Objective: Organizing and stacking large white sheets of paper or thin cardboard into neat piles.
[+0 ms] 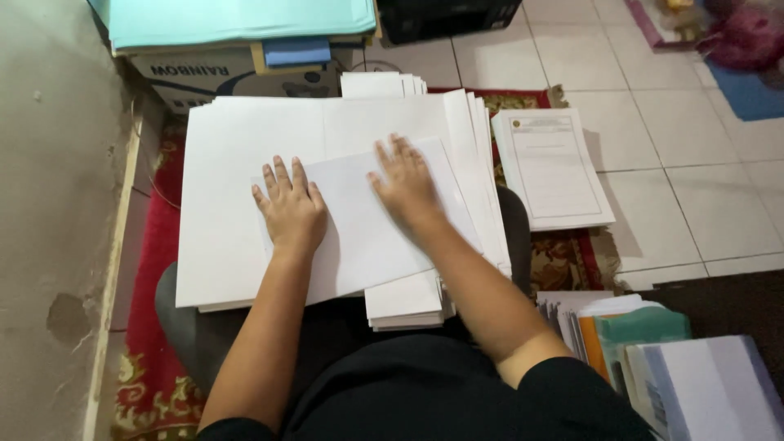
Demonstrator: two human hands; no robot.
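A single white sheet (367, 229) lies tilted on top of a wide stack of large white sheets (237, 147) resting across my lap. My left hand (290, 208) lies flat on the sheet's left part, fingers together and pointing away from me. My right hand (408, 184) presses flat on its upper right part, fingers slightly spread. Neither hand grips anything. A smaller pile of white paper (404, 298) sticks out from under the big stack, near my body.
A printed stack of pages (551, 167) lies on the floor to the right. Coloured folders and papers (653, 359) sit at lower right. A cardboard box with turquoise sheets (237, 33) stands ahead. A wall (49, 204) runs along the left; a red rug (155, 245) is underneath.
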